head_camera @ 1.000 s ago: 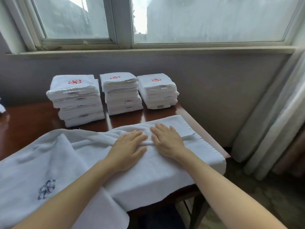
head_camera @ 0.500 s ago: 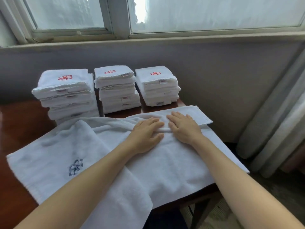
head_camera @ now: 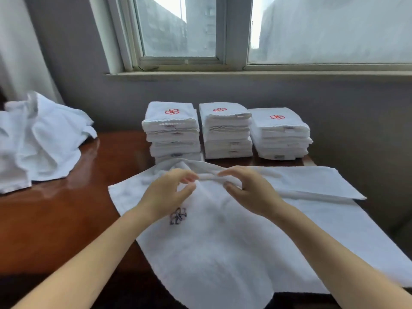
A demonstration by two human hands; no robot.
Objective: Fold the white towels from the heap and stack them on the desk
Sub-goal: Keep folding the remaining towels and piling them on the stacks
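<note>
The towel (head_camera: 223,241) lies spread on the desk (head_camera: 66,219), just in front of the three stacks (head_camera: 225,130). The left grip (head_camera: 167,195) and right grip (head_camera: 252,192) each pinch its raised middle ridge, fingers curled. Lifting both evenly should make the edges meet squarely.

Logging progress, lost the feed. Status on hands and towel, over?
Left hand and right hand both pinch a raised fold of the towel. Three folded stacks behind; unfolded heap far left. Nothing in the way.
</note>
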